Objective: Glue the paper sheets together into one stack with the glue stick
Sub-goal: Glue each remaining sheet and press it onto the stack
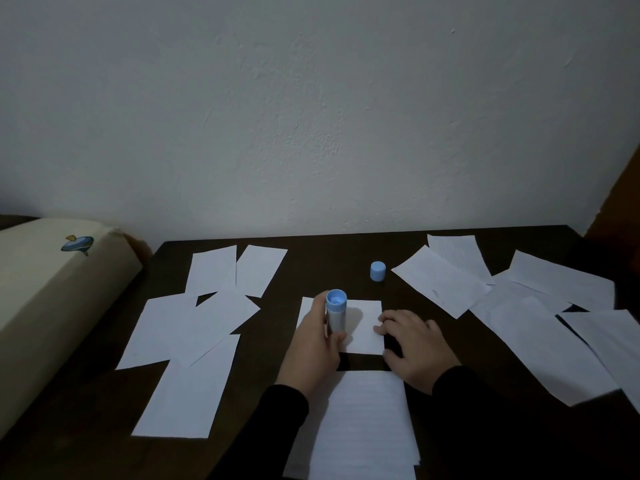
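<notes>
While our left hand (313, 344) grips the glue stick (335, 311) upright, blue end up, on the small sheet (363, 327) mid-worktop (346, 251), our right hand (415, 344) rests flat, fingers straight, on the sheet's right edge. Its cap (377, 271) stands toward the worktop's far edge.
</notes>
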